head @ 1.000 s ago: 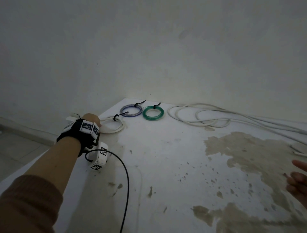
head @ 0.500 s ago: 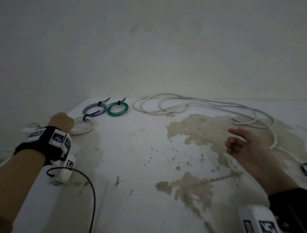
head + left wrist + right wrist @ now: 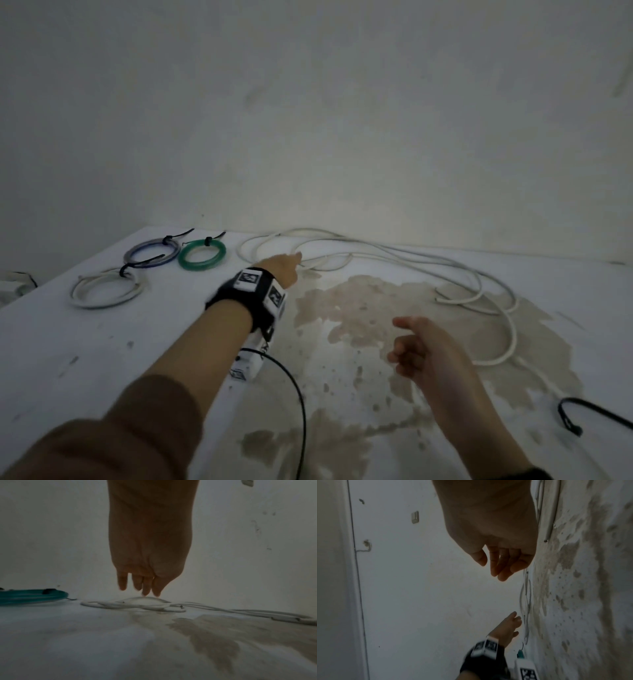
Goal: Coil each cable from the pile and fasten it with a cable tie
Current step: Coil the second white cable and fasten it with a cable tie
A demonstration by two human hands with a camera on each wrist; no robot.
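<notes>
A long white cable (image 3: 404, 255) lies in loose loops along the back of the white stained table (image 3: 102, 342). My left hand (image 3: 286, 269) reaches over its left loops, fingers (image 3: 145, 586) hanging straight just above the white cable (image 3: 137, 603), holding nothing. My right hand (image 3: 411, 349) hovers over the brown stain with loosely curled fingers (image 3: 501, 566), empty. Three tied coils sit at the back left: a white coil (image 3: 104, 291), a blue coil (image 3: 152, 253) and a green coil (image 3: 202, 255), each with a black tie. A black cable tie (image 3: 582, 416) lies at the right.
The wall rises directly behind the table. The table's left edge runs diagonally past the white coil. A black wire (image 3: 294, 404) hangs from my left wrist camera. A large brown stain (image 3: 359, 308) covers the middle of the table.
My left hand left the white coil at the left and swung right to the loose white cable. My right hand came in from the right edge and drew nearer. The head view shifted.
</notes>
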